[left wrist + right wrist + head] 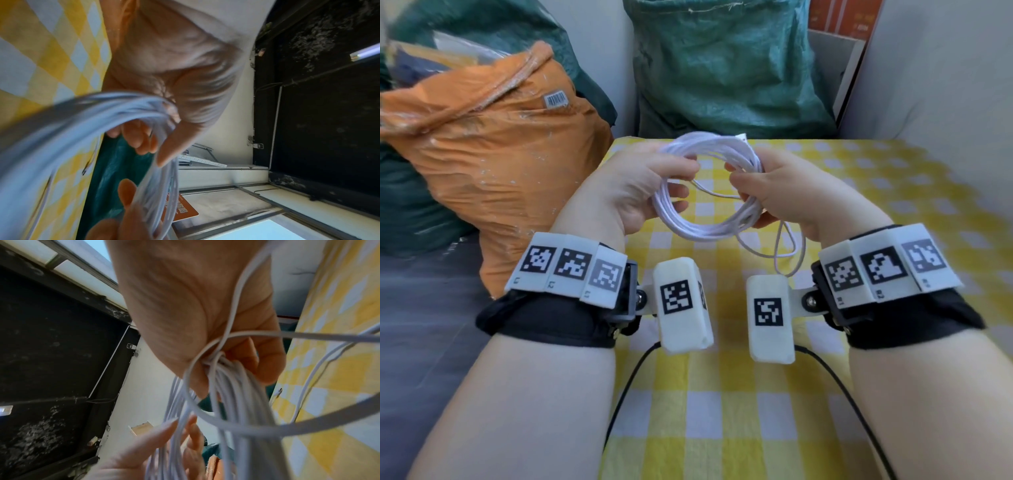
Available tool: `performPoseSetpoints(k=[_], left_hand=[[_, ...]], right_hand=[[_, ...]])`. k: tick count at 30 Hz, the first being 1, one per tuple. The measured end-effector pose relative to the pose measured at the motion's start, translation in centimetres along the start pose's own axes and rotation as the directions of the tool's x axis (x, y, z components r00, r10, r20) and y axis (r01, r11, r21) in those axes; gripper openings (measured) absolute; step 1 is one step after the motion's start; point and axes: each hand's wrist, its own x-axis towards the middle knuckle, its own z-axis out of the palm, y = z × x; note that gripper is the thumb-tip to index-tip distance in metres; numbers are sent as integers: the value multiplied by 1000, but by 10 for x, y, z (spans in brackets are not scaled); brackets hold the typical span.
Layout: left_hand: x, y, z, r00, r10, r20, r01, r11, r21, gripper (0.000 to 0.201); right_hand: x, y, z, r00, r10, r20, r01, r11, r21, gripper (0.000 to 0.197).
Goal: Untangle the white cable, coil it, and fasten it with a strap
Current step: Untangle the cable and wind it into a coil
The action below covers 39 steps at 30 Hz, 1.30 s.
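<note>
The white cable [709,228] is wound into a round coil of several turns, held upright above the yellow checked tablecloth [722,411]. My left hand [686,181] grips the coil's left side, thumb on top and fingers curled under. My right hand [734,176] grips the right side the same way. A thin white strand [710,192] crosses the coil's opening between the two hands; I cannot tell whether it is the cable's end or a tie. A loose loop [789,253] of cable hangs below the right hand. In the wrist views, the bundle [82,116] [236,402] passes through each curled hand.
An orange sack [500,144] leans against the table's left edge. A green sack [722,68] stands behind the table's far edge, with a cardboard box [839,27] to its right. Black leads [626,394] trail from the wrist cameras over the near tablecloth.
</note>
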Motion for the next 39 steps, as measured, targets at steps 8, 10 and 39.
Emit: performPoseSetpoints(k=[8,10,39], left_hand=[[-8,2,5,969,3,247,-99,921,377,57],[-8,2,7,962,-22,272,-97,904,416,63],[9,-8,-13,989,-71,-132,65,997,-49,18]], right_hand=[[-4,-7,7,975,-116,187,179,911,-371,15],[-4,-9,7,981,-107,162,169,883,-438,11],[5,13,-12,949,-4,-315,-58,981,-187,18]])
